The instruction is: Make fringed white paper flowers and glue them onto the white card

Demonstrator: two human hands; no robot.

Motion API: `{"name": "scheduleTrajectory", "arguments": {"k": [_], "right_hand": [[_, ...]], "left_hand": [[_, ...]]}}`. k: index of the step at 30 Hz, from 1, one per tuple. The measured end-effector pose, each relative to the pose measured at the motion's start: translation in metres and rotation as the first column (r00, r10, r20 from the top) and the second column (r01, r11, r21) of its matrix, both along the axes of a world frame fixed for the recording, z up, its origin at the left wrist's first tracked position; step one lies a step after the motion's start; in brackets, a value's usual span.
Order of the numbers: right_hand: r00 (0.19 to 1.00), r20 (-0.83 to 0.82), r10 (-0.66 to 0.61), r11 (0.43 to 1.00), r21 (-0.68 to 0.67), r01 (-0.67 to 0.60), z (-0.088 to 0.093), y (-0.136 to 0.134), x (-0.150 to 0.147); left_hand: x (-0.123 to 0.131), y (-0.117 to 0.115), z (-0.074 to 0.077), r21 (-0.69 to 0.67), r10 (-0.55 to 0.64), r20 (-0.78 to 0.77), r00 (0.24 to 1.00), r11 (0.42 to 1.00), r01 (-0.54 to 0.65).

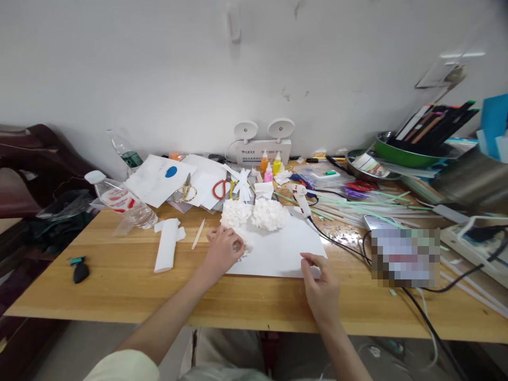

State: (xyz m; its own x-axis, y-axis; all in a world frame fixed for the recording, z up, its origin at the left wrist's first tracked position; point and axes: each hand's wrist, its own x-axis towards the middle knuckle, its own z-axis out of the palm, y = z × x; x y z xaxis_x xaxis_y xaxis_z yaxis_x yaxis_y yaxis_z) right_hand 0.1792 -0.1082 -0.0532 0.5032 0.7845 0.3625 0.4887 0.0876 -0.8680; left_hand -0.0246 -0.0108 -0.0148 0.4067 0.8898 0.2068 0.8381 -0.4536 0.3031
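My left hand [223, 248] is curled around a white fluffy paper ball [246, 246] at the left edge of a white sheet [281, 246]. My right hand [322, 286] rests on the sheet's near right corner, fingers bent and pinching its edge. Two more white fluffy balls [236, 212] [270, 214] sit at the sheet's far edge. A white glue gun [302, 200] lies just beyond the sheet on the right.
A folded white paper piece [166, 251] and a wooden stick [198, 234] lie left of my hands. Scissors [184, 191], small paint bottles [270, 166], a plastic bottle [123, 203], straws [357, 206], cables [420, 304] and a bowl of pencils [413, 151] crowd the wooden table [119, 286].
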Motion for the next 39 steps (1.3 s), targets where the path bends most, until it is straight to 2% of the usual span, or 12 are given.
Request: {"name": "scheduleTrajectory", "arguments": {"k": [9,14,22,30,35,39], "right_hand": [[0.999,-0.038,-0.005,1.000,-0.008,0.005,-0.004,-0.001,0.001],[0.999,-0.051,-0.015,1.000,-0.009,0.014,-0.004,-0.001,0.001],[0.998,-0.067,-0.005,1.000,-0.010,0.005,-0.005,0.000,0.001],[0.998,-0.066,-0.004,1.000,-0.013,0.003,-0.003,0.000,0.001],[0.998,-0.068,0.003,1.000,-0.010,-0.003,-0.004,0.000,0.002],[0.997,-0.080,0.009,1.000,-0.021,-0.011,-0.003,0.000,0.002]], "left_hand": [[0.005,0.002,0.002,-0.039,0.012,-0.024,1.000,0.999,-0.013],[-0.002,0.004,0.004,-0.091,0.014,0.024,1.000,0.996,-0.012],[-0.006,0.005,0.016,-0.143,0.080,0.098,0.992,0.988,-0.065],[0.000,0.004,0.011,-0.123,0.060,0.098,0.993,0.991,-0.048],[-0.007,0.009,0.013,-0.200,0.082,0.261,0.962,0.979,-0.030],[-0.013,0.014,0.016,-0.329,0.130,0.474,0.871,0.944,0.038]]}}
